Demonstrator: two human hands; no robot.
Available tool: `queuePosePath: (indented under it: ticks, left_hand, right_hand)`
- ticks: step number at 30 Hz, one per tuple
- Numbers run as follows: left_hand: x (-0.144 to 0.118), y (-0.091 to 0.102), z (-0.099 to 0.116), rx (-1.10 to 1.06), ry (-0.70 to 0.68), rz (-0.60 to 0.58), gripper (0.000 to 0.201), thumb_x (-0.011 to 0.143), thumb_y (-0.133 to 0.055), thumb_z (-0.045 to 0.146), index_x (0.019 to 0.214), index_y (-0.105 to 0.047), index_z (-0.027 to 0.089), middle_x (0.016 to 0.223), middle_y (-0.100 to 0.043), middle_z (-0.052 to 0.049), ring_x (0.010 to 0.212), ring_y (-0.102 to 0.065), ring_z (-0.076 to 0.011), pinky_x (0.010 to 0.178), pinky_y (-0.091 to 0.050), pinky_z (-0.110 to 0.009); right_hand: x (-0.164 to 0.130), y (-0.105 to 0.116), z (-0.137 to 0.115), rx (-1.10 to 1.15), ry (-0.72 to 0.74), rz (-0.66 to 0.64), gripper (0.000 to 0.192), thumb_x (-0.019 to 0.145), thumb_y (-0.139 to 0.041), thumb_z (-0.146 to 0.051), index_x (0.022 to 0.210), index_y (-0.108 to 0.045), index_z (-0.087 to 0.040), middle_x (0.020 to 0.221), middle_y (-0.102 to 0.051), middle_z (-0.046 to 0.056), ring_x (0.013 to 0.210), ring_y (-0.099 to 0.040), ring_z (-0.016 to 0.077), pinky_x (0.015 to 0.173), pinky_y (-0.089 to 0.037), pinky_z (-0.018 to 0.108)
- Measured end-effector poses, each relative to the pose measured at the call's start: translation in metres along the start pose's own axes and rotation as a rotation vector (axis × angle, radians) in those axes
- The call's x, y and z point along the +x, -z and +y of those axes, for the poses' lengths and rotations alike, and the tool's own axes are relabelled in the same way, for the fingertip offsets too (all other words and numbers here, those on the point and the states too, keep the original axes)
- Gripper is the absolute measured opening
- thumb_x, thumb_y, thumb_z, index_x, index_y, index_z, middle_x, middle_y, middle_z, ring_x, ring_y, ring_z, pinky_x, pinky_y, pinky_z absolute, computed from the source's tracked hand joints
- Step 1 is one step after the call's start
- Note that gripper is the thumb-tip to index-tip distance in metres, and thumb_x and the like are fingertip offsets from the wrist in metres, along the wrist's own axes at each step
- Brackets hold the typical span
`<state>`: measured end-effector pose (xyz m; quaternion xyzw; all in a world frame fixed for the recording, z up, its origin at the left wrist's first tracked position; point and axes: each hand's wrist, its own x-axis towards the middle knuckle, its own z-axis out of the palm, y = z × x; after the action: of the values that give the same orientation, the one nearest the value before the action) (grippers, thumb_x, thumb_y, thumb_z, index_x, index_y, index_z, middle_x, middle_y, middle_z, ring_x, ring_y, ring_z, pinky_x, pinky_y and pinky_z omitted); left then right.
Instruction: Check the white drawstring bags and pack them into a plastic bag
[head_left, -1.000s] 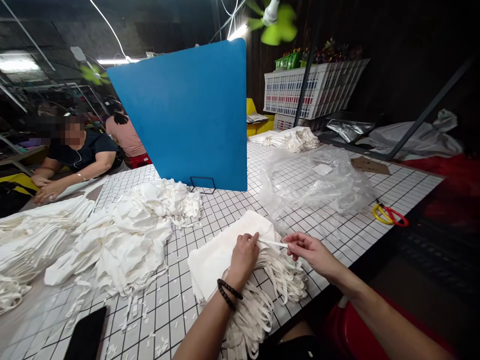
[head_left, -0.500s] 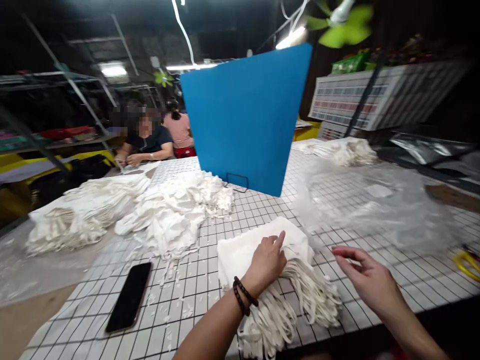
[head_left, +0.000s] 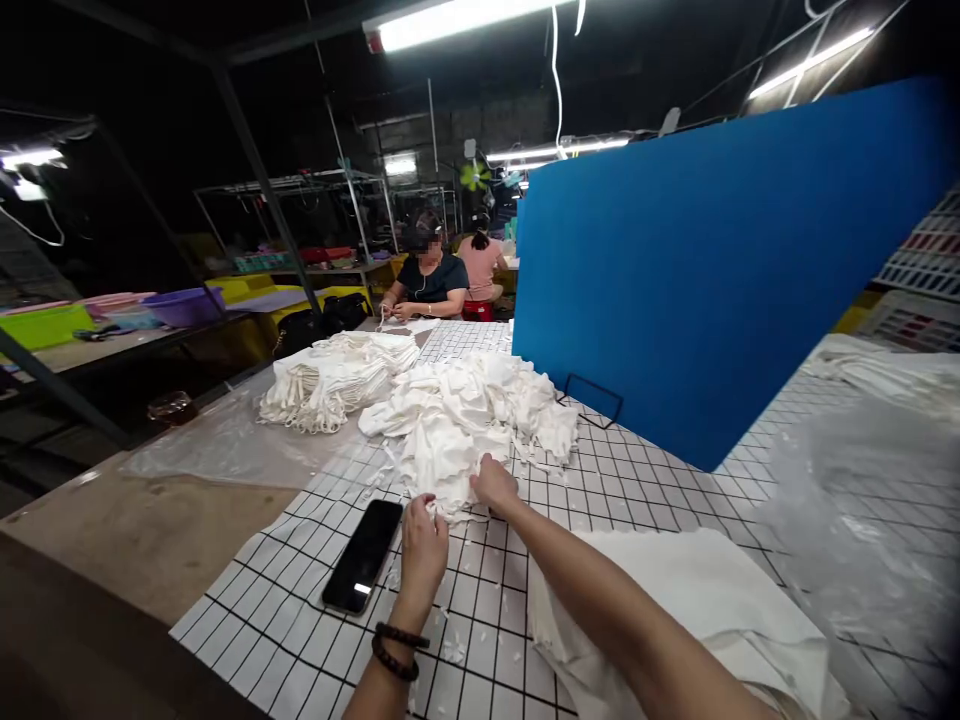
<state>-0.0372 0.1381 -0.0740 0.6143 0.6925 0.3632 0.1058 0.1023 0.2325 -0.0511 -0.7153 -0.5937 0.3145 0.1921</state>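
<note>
Both hands reached the near edge of the loose white cloth pile [head_left: 465, 425], mid-table left of the blue board [head_left: 720, 270]. The left hand [head_left: 424, 545] pinched a cloth edge; the right hand [head_left: 495, 487] pressed down, fingers curled on cloth. The pieces looked light, limp and tangle-prone, best taken by one edge

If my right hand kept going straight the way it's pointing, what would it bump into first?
The right hand already touches the near edge of the loose white cloth pile, so it would push straight into that; the blue board stands off to the side.
</note>
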Motion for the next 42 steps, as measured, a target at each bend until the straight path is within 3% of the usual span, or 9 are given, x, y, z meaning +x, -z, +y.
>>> queuePosePath:
  ticks: [4, 7, 12, 19, 24, 28, 33, 36, 42]
  left_hand:
    - [0.047, -0.008, -0.001, 0.221, -0.055, -0.033, 0.041, 0.082, -0.055, 0.018, 0.122, -0.049, 0.011, 0.111, -0.057, -0.013, 0.106, -0.053, -0.0248, 0.092, -0.042, -0.036]
    - [0.065, -0.018, 0.009, 0.275, -0.063, -0.091, 0.018, 0.083, -0.054, 0.019, 0.098, -0.065, 0.015, 0.091, -0.064, -0.010, 0.092, -0.058, -0.0240, 0.081, -0.043, -0.034]
    - [0.034, -0.024, 0.042, 0.199, -0.123, -0.072, 0.014, 0.085, -0.054, 0.023, 0.086, -0.068, 0.021, 0.085, -0.067, -0.005, 0.086, -0.059, -0.0216, 0.077, -0.041, -0.032]
    - [-0.023, -0.019, 0.077, -0.184, -0.224, -0.093, 0.011, 0.085, -0.055, 0.021, 0.083, -0.066, 0.022, 0.080, -0.067, -0.002, 0.081, -0.058, -0.0196, 0.077, -0.043, -0.033]
    - [-0.007, -0.019, 0.070, -0.442, -0.063, -0.045, 0.022, 0.085, -0.053, 0.028, 0.104, -0.060, 0.018, 0.101, -0.062, -0.008, 0.085, -0.058, -0.0184, 0.075, -0.048, -0.032]
    - [0.010, -0.026, 0.082, -0.659, -0.009, -0.197, 0.033, 0.084, -0.056, 0.032, 0.113, -0.057, 0.016, 0.116, -0.060, -0.012, 0.100, -0.058, -0.0210, 0.082, -0.049, -0.035]
    - [0.030, -0.016, 0.133, -0.926, -0.094, -0.496, 0.039, 0.086, -0.057, 0.038, 0.118, -0.057, 0.015, 0.119, -0.062, -0.012, 0.108, -0.059, -0.0197, 0.094, -0.046, -0.034]
    - [0.046, 0.003, 0.171, -1.121, -0.133, -0.654, 0.048, 0.081, -0.065, 0.040, 0.122, -0.056, 0.016, 0.128, -0.057, -0.013, 0.116, -0.054, -0.0220, 0.097, -0.044, -0.034]
    - [0.080, 0.044, 0.207, -1.294, -0.124, -0.654, 0.037, 0.070, -0.076, 0.041, 0.091, -0.064, 0.013, 0.088, -0.067, -0.004, 0.075, -0.060, -0.0121, 0.070, -0.048, -0.024]
  right_hand:
    - [0.015, -0.005, -0.001, 0.152, -0.090, 0.021, 0.024, 0.080, -0.062, -0.030, 0.096, -0.059, -0.013, 0.111, -0.060, 0.018, 0.108, -0.056, 0.0304, 0.082, -0.043, 0.035]
    - [0.023, -0.014, -0.009, 0.346, -0.189, -0.081, 0.028, 0.083, -0.059, -0.041, 0.082, -0.059, -0.012, 0.083, -0.065, 0.009, 0.079, -0.063, 0.0199, 0.068, -0.047, 0.030]
    - [0.026, -0.015, -0.015, 0.708, -0.308, -0.174, 0.026, 0.091, -0.053, -0.037, 0.091, -0.058, -0.012, 0.079, -0.060, 0.001, 0.063, -0.056, 0.0098, 0.058, -0.049, 0.025]
    - [-0.002, 0.082, 0.040, 1.125, -0.162, -0.157, 0.018, 0.071, -0.055, -0.017, 0.088, -0.059, -0.016, 0.089, -0.065, 0.004, 0.074, -0.057, 0.0132, 0.060, -0.047, 0.023]
    - [-0.034, 0.155, 0.091, 1.266, -0.008, -0.191, 0.029, 0.058, -0.055, -0.018, 0.086, -0.063, -0.019, 0.090, -0.067, 0.004, 0.079, -0.057, 0.0196, 0.064, -0.047, 0.029]
    - [-0.051, 0.188, 0.109, 1.285, 0.071, -0.187, 0.024, 0.052, -0.055, -0.018, 0.075, -0.062, -0.019, 0.081, -0.066, 0.003, 0.079, -0.057, 0.0218, 0.066, -0.045, 0.031]
    - [-0.074, 0.225, 0.079, 1.092, 0.168, -0.108, 0.020, 0.055, -0.052, -0.027, 0.072, -0.061, -0.019, 0.069, -0.063, 0.005, 0.069, -0.056, 0.0224, 0.065, -0.044, 0.033]
    - [-0.087, 0.245, 0.047, 0.960, 0.280, -0.230, 0.030, 0.057, -0.051, -0.032, 0.081, -0.063, -0.017, 0.074, -0.064, 0.007, 0.067, -0.056, 0.0220, 0.063, -0.043, 0.033]
    - [-0.101, 0.277, 0.009, 0.957, 0.405, -0.304, 0.023, 0.064, -0.068, -0.027, 0.084, -0.067, -0.016, 0.076, -0.065, 0.004, 0.065, -0.057, 0.0149, 0.060, -0.043, 0.025]
